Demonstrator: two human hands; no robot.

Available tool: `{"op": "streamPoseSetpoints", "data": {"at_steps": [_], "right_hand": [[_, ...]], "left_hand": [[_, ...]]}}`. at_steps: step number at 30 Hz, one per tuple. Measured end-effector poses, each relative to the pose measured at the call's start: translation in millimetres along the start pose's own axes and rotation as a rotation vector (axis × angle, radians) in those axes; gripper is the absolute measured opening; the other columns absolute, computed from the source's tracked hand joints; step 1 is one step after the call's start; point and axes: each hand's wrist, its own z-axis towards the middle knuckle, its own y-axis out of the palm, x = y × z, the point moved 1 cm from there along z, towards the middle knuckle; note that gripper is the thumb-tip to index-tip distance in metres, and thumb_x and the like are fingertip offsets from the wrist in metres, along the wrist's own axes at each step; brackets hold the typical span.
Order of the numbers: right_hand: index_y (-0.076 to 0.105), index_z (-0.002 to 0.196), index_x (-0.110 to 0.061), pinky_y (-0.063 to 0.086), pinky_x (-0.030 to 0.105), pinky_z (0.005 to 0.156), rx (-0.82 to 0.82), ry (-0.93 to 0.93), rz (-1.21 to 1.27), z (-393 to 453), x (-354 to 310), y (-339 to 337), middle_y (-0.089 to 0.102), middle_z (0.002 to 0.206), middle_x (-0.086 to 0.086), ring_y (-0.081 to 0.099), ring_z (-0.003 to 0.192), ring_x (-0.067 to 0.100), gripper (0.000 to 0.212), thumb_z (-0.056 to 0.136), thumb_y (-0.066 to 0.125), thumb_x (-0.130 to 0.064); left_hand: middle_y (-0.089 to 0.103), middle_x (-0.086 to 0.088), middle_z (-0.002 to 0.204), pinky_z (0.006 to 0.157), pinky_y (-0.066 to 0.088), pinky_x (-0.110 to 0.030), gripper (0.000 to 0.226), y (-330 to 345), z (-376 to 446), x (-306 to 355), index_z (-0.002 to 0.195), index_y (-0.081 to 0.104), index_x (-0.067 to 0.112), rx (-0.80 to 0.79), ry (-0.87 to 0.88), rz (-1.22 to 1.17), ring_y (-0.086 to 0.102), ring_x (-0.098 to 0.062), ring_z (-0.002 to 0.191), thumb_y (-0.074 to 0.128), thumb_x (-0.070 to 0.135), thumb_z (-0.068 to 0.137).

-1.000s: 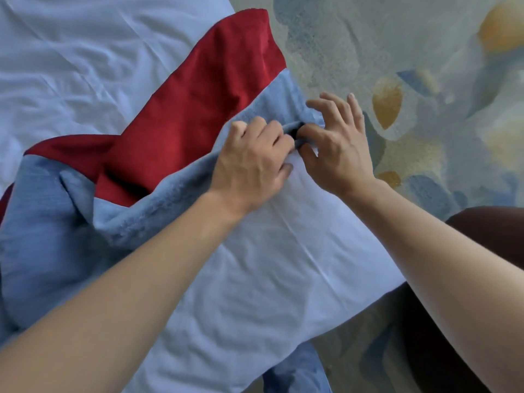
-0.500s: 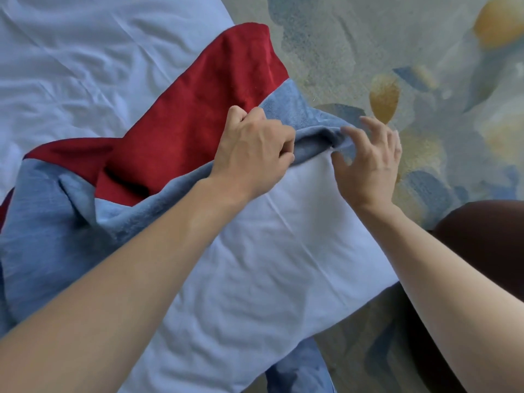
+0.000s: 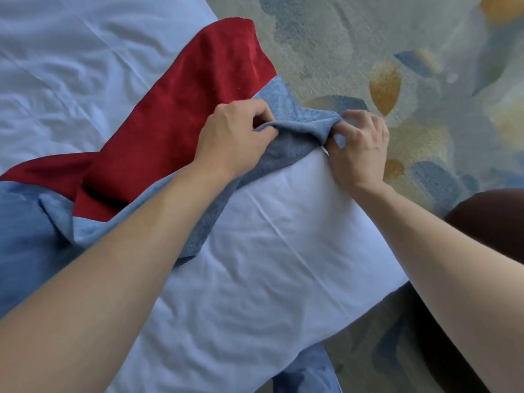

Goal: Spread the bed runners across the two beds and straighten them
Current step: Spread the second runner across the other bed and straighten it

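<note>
A bed runner lies diagonally across the white bed (image 3: pixel 269 279), with a red panel (image 3: pixel 181 123) and a blue border (image 3: pixel 300 120). The runner is rumpled and folded over at the lower left. My left hand (image 3: pixel 235 134) grips the blue border near the bed's corner. My right hand (image 3: pixel 357 146) pinches the same blue edge a little to the right, at the bed's edge, so the cloth stretches between both hands. The end of the runner hangs over the bedside.
A patterned carpet (image 3: pixel 397 66) in grey, blue and ochre lies beyond the bed's edge. A dark brown rounded object (image 3: pixel 487 219) sits at the right. More blue cloth (image 3: pixel 309 373) shows below the bed's near corner.
My hands have drawn apart along the blue edge: the right hand moved right to the bed's edge and closed on the cloth. The border's end is pulled out flatter.
</note>
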Motion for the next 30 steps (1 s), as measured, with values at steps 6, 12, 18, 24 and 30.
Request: {"op": "streamPoseSetpoints", "data": {"at_steps": [6,12,18,24,30], "right_hand": [[0.074,0.089,-0.01,0.029,0.039,0.108,0.021,0.046,-0.006,6,-1,-14,0.062,0.121,0.008,0.051,0.117,0.031,0.021,0.088,0.058,-0.023],[0.07,0.104,-0.013,0.037,0.037,0.1,0.075,-0.1,0.14,31,-64,-31,0.064,0.115,0.006,0.056,0.109,0.027,0.024,0.088,0.056,-0.026],[0.056,0.136,-0.019,0.029,0.047,0.114,-0.201,-0.571,0.086,49,-197,0,0.059,0.134,-0.001,0.05,0.127,0.025,0.051,0.085,0.057,-0.021],[0.07,0.111,-0.018,0.018,0.049,0.119,-0.357,-0.906,-0.143,37,-266,47,0.067,0.103,0.004,0.054,0.113,0.031,0.029,0.086,0.056,-0.019],[0.073,0.098,-0.01,0.028,0.054,0.111,-0.222,-0.496,-0.325,94,-216,25,0.07,0.094,0.013,0.056,0.098,0.038,0.027,0.083,0.051,-0.015]], "left_hand": [[0.07,0.008,0.086,0.079,0.041,-0.029,0.016,16,-2,12,0.087,0.07,0.029,-0.184,0.145,0.161,0.063,-0.019,0.091,0.058,0.041,0.086],[0.067,0.01,0.097,0.088,0.038,-0.035,0.023,-17,-20,-12,0.095,0.07,0.031,0.035,0.132,0.081,0.057,-0.017,0.094,0.06,0.05,0.088],[0.062,-0.004,0.118,0.094,0.037,-0.044,0.039,-100,-45,-119,0.12,0.062,0.022,0.251,-0.161,0.349,0.054,-0.029,0.112,0.063,0.043,0.087],[0.067,0.009,0.105,0.093,0.03,-0.039,0.037,-126,-63,-176,0.1,0.069,0.031,0.162,-0.288,0.302,0.058,-0.02,0.104,0.052,0.062,0.088],[0.065,0.009,0.106,0.095,0.029,-0.036,0.029,-128,-59,-190,0.103,0.064,0.03,0.186,-0.269,0.237,0.057,-0.019,0.103,0.057,0.053,0.088]]}}
